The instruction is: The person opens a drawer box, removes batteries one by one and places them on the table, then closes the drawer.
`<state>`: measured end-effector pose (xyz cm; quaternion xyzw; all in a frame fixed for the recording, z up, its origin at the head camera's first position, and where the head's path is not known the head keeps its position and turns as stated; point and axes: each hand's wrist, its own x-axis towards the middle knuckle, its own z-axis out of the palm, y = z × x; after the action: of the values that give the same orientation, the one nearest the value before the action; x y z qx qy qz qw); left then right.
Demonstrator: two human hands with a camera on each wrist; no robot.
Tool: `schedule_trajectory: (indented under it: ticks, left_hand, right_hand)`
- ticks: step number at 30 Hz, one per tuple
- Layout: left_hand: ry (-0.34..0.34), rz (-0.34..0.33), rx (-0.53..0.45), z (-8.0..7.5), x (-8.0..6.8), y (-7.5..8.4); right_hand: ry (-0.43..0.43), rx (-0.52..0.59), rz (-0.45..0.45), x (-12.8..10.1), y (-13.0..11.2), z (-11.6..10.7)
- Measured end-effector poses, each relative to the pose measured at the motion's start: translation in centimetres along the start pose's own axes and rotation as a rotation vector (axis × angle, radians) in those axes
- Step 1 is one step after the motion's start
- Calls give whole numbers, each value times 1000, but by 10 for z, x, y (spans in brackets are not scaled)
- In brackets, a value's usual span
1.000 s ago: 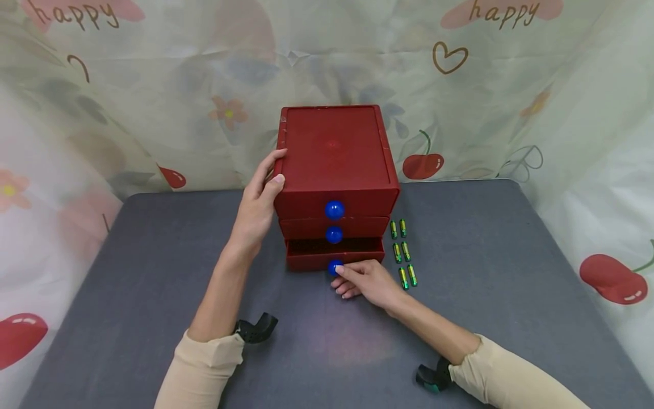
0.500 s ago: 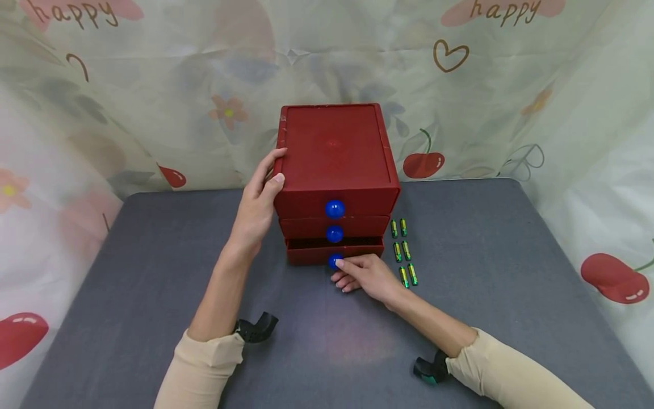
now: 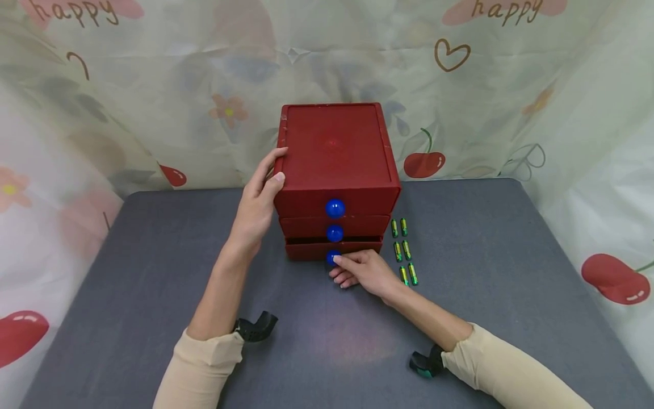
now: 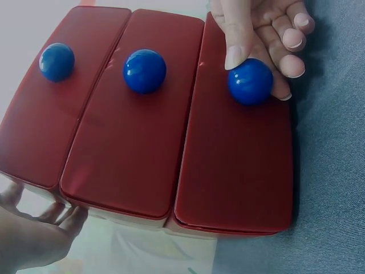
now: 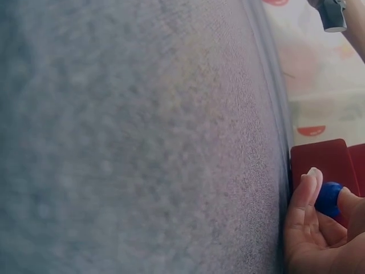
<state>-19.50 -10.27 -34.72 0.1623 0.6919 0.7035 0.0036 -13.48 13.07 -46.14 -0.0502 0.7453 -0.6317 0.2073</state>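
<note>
A red drawer cabinet (image 3: pixel 332 145) with three drawers stands at the back of the table, a round blue knob on each drawer front. My left hand (image 3: pixel 258 201) holds the cabinet's left side, its thumb and fingertips at the top edge. Down at the lowest drawer (image 3: pixel 306 250), my right hand (image 3: pixel 368 272) pinches the blue knob (image 4: pixel 250 81) between thumb and forefinger, the other fingers loosely bent below. A narrow dark gap shows above that drawer's front, which sticks out slightly. The upper knob (image 3: pixel 335 208) and middle knob (image 3: pixel 334 233) are untouched.
Several small green-and-yellow batteries (image 3: pixel 398 251) lie in pairs on the grey table (image 3: pixel 485 272), just right of the cabinet and close to my right hand. A printed curtain (image 3: pixel 327 51) hangs behind the table and along both sides.
My right hand has moved away from me with the knob, pushing the lowest drawer further in. The opening above its front has narrowed to a slit. My left hand stays on the cabinet.
</note>
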Motion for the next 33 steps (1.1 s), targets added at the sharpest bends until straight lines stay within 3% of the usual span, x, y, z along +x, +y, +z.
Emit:
schedule_trajectory:
  ticks: [14, 33]
  left_hand:
    - [-3, 0, 1, 3, 3, 2]
    - [53, -37, 17, 4, 2, 8]
  right_hand:
    - [37, 28, -12, 6, -3, -3]
    - [28, 39, -21, 10, 0, -3]
